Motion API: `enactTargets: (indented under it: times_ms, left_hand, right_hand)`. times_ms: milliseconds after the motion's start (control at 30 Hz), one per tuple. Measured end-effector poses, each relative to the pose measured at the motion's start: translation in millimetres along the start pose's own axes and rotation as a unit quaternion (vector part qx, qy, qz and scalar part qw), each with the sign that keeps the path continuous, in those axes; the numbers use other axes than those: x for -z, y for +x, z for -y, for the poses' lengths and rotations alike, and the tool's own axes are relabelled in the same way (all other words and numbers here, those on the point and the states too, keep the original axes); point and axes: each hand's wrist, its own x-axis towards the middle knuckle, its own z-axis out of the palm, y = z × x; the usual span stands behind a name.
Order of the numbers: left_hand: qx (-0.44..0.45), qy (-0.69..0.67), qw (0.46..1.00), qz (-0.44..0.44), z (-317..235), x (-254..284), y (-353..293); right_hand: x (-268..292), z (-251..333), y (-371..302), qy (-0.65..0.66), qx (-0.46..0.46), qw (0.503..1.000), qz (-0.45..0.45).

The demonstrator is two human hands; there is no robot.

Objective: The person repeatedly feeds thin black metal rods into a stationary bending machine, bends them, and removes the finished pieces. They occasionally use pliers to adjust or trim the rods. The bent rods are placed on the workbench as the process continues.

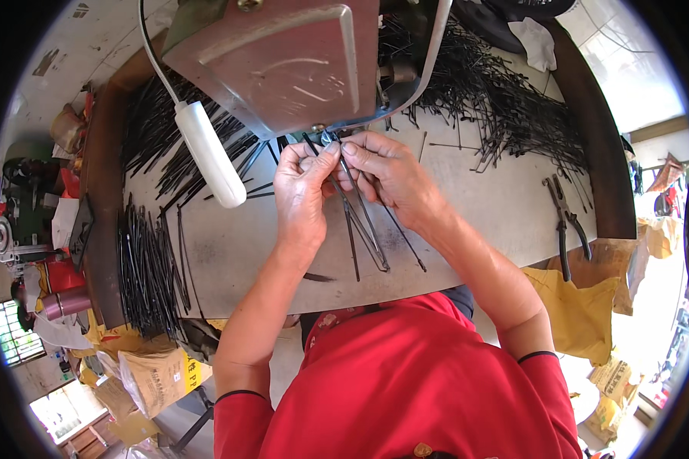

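Note:
Side by side below the machine head (283, 69), my left hand (302, 191) and my right hand (398, 180) are both closed. Several thin black metal rods (367, 222) run down from between my fingers, some with small knobbed or bent ends. My left thumb and fingers pinch rods near the metal part under the machine. The right thumb and forefinger grip a rod close by, almost touching the left fingertips. How the rod tips meet the machine is hidden by my fingers.
A white lamp or handle (210, 157) hangs on a cable left of my hands. Black rods lie in a bundle (149, 268) at left and a tangled pile (505, 107) at back right. Pliers (563, 222) rest at the right edge. A raised brown rim (103, 191) borders the table.

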Motion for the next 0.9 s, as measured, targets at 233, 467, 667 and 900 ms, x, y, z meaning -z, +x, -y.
enactTargets:
  times_ms: [233, 467, 667, 900]
  left_hand:
    - [0.033, 0.035, 0.998, 0.027, -14, 2, 6]
    - [0.009, 0.011, 1.000, -0.003, -9, 3, 3]
    - [-0.007, 0.059, 0.998, 0.005, -19, -2, -8]
    - [0.002, 0.070, 0.998, -0.005, -18, 1, -20]
  right_hand:
    - [9, 16, 8, -0.074, -0.015, 0.996, 0.049]
    - [-11, -6, 1, 0.050, 0.038, 0.998, -0.005]
    - [-5, -2, -6, 0.039, 0.027, 0.999, 0.008]
    - [-5, -6, -12, 0.041, 0.004, 0.999, 0.010]
